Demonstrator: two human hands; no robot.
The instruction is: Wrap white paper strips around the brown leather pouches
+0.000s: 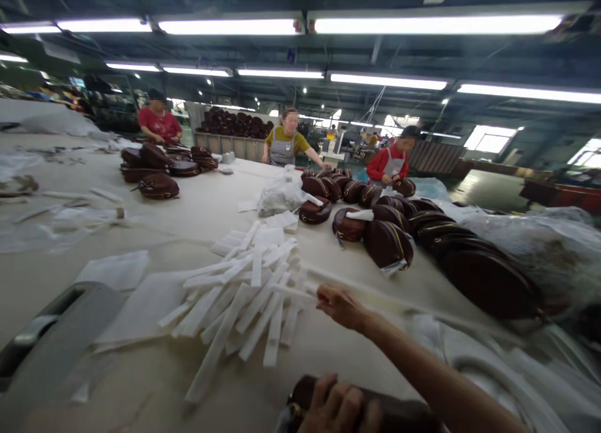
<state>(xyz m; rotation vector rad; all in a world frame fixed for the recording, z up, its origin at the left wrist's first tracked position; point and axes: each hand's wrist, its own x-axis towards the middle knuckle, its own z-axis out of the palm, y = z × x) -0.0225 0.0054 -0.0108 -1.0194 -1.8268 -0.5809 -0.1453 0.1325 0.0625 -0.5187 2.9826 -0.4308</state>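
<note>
At the bottom edge, my left hand (340, 408) is wrapped over a dark brown bag (394, 413) with a gold-coloured ring at its left end. My right hand (342, 306) reaches out over the table, its fingers closed on the end of a white foam strip (293, 291). That strip lies toward a loose pile of white strips (235, 295) just left of the hand. Flat white foam sheets (141, 308) lie beneath and beside the pile.
Brown bags (387, 242) line the table's right side, with clear plastic (558, 239) beyond. More bags (157, 186) sit at the back left. A grey holder (70, 339) stands at the near left. Three people work across the table.
</note>
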